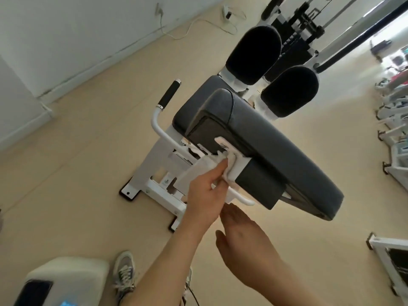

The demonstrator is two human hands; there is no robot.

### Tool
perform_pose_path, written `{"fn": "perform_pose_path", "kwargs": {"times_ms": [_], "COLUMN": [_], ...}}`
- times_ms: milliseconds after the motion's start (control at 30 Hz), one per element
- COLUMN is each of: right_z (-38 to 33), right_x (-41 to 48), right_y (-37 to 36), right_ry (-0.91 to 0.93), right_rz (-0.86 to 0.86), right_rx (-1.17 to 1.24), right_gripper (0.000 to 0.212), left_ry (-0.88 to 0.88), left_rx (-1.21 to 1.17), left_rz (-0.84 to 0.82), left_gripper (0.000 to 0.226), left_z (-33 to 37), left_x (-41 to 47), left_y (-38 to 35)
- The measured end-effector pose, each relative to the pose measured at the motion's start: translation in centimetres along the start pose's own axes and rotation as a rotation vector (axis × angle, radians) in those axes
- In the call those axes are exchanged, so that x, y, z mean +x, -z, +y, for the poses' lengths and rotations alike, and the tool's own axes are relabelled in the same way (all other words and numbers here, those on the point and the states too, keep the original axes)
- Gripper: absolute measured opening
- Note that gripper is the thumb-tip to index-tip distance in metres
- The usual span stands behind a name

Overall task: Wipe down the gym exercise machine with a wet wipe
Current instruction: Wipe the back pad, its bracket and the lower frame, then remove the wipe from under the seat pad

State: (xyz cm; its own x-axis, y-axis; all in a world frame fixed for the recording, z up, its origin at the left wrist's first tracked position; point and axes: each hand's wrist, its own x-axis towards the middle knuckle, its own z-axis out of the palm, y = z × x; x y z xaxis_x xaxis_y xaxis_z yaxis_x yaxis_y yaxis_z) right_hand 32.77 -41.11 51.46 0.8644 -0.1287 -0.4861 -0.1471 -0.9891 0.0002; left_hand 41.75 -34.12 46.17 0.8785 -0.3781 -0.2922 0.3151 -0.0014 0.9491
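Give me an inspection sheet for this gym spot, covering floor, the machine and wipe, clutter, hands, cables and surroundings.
Surface: beige floor, bare around the machine's base.
Job's things: exercise machine with grey pads and white frame; white wet wipe pressed on the white bracket behind the back pad.
Clutter: nothing seen on the machine.
Hands: left hand holds the wipe against the bracket; right hand open, held just below the frame, holding nothing.
Cables: white cord with a power strip lies loose on the floor by the wall.
Surroundings: white wall; a beige device at lower left; more white-framed machines at right.
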Motion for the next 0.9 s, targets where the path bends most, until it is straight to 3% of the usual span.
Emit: {"fn": "perform_pose_path", "kwargs": {"times_ms": [67, 167, 267, 333, 400, 467, 533, 633, 734, 800, 900], "right_z": [0.9, 1.9, 2.1, 2.4, 2.5, 2.7, 3.1, 3.5, 2.2, 0.4, -1.1], "right_x": [-1.5, -3.4, -5.1, -6.6, -8.0, -8.5, -8.2, -6.5, -3.8, -2.0, 0.1], "right_y": [-0.2, -1.4, -1.4, -0.8, 0.2, 0.5, -0.1, -1.1, -0.8, -0.6, -1.2], "right_ry": [-0.035, -0.048, -0.084, -0.058, 0.007, 0.055, -0.022, -0.21, -0.357, -0.318, -0.245], "right_rz": [-0.045, 0.032, 0.183, 0.274, 0.244, 0.222, 0.303, 0.508, 0.754, 0.838, 0.852], "right_rx": [0.185, 0.416, 1.024, 1.466, 1.855, 2.11, 2.264, 2.334, 2.044, 1.774, 1.575], "right_gripper": [0.058, 0.055, 0.046, 0.046, 0.052, 0.043, 0.033, 0.022, 0.026, 0.033, 0.044], "left_ry": [-0.048, -0.148, -0.384, -0.595, -0.734, -0.717, -0.652, -0.586, -0.629, -0.669, -0.769], "left_rx": [-0.053, -0.041, 0.221, 0.601, 0.855, 0.933, 1.029, 1.207, 1.421, 1.539, 1.627], "left_rz": [0.062, 0.164, 0.314, 0.365, 0.255, 0.108, 0.045, -0.044, -0.07, -0.084, -0.165], "left_gripper": [0.035, 0.033, 0.032, 0.032, 0.033, 0.032, 0.032, 0.039, 0.043, 0.043, 0.044], "left_z": [0.9, 1.8, 4.0, 5.2, 5.3, 4.9, 4.6, 5.3, 6.7, 7.2, 7.1], "left_x": [-1.3, -3.9, -7.4, -9.8, -11.3, -11.7, -11.9, -11.8, -10.8, -9.7, -9.2], "left_y": [0.2, 0.6, 0.7, -0.1, -1.6, -3.4, -4.9, -6.2, -5.6, -4.4, -3.1]}}
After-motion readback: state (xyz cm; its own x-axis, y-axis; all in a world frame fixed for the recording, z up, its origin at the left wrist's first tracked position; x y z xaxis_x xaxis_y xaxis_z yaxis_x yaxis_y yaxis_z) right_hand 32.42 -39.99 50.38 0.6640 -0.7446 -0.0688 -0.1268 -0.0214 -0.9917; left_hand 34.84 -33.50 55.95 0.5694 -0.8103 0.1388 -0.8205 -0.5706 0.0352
